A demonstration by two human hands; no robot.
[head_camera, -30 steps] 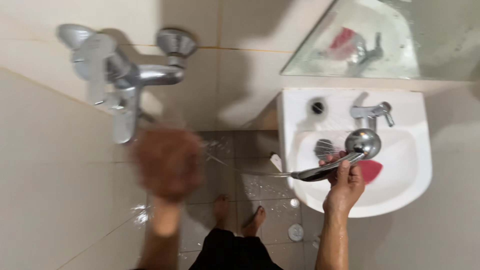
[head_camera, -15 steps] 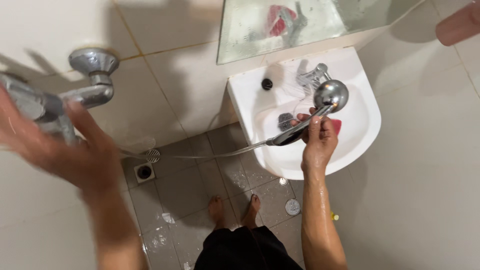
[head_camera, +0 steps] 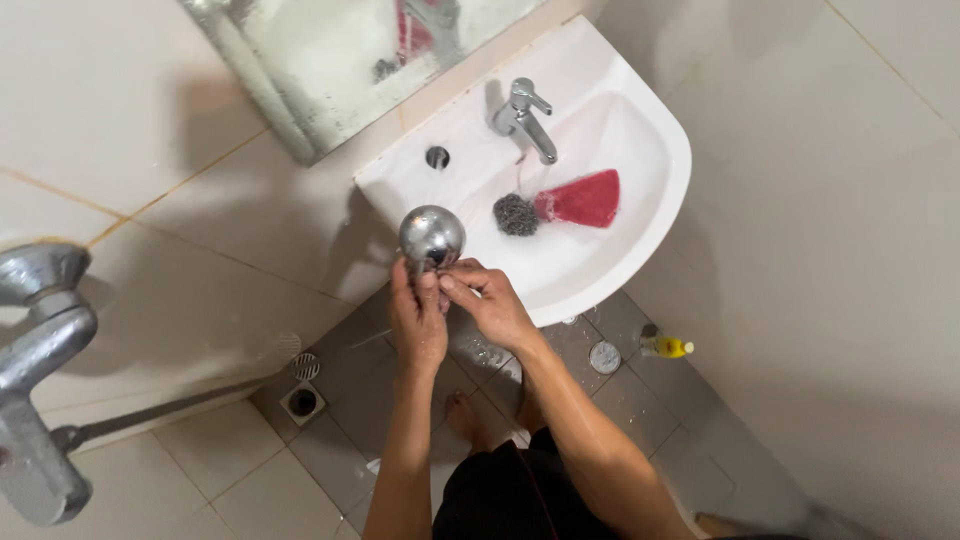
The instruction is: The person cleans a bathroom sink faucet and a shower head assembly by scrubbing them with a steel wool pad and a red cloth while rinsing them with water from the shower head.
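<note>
Tiled bathroom: both hands [head_camera: 455,305] hide the shower head's [head_camera: 432,236] handle.

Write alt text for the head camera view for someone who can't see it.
Both hands, left hand and right hand, grip a shiny metal shower head beside a white sink. A steel scrubber and red cloth lie in the basin under its tap.

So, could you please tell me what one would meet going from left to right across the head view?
Wall mixer tap → floor drain → shower head → steel scourer → red cloth → small yellow bottle.
</note>
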